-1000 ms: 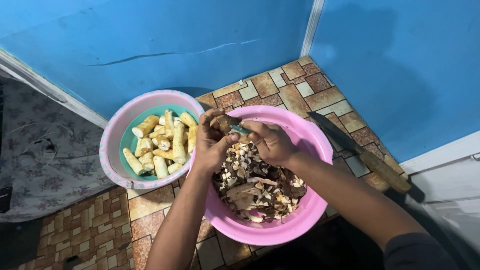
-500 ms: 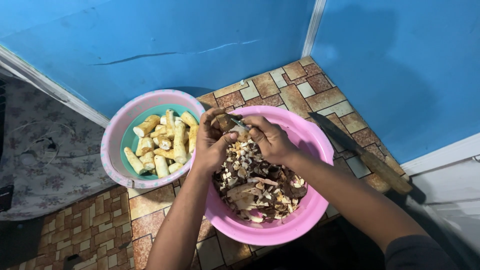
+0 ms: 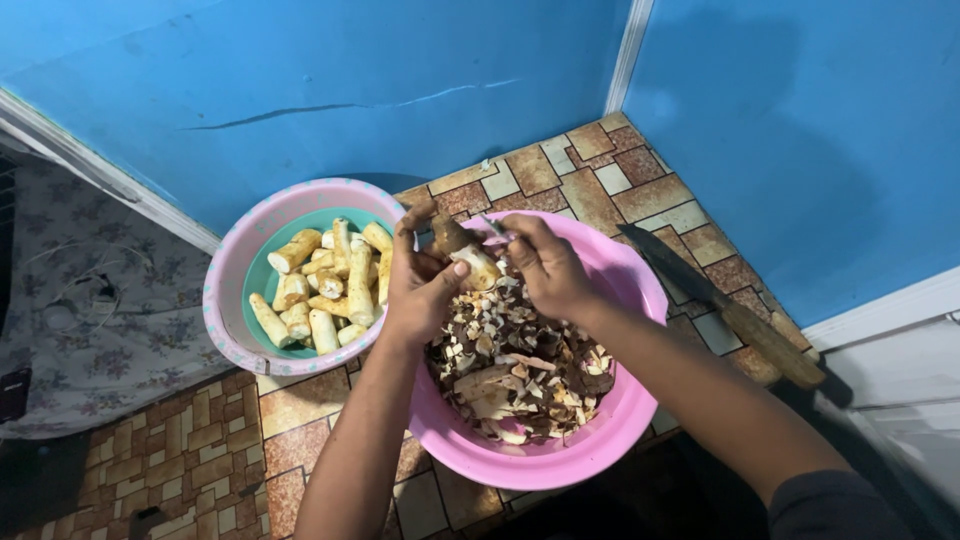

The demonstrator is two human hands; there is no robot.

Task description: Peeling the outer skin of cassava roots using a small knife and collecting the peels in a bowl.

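Observation:
My left hand (image 3: 420, 290) grips a partly peeled cassava root (image 3: 462, 252), brown at the far end and white where the skin is off. My right hand (image 3: 545, 265) holds a small knife (image 3: 492, 226) against the root. Both hands hover over the far rim of a pink basin (image 3: 640, 400) filled with brown and white peelings (image 3: 515, 365). To the left stands a pink-rimmed teal bowl (image 3: 225, 290) holding several peeled white cassava pieces (image 3: 325, 285).
A large knife with a wooden handle (image 3: 735, 315) lies on the tiled floor right of the basin. Blue walls meet in a corner behind. A patterned cloth (image 3: 90, 300) covers the floor at left.
The hands have shifted slightly on the root; the right hand and small knife moved a little along it. The bowls have not moved.

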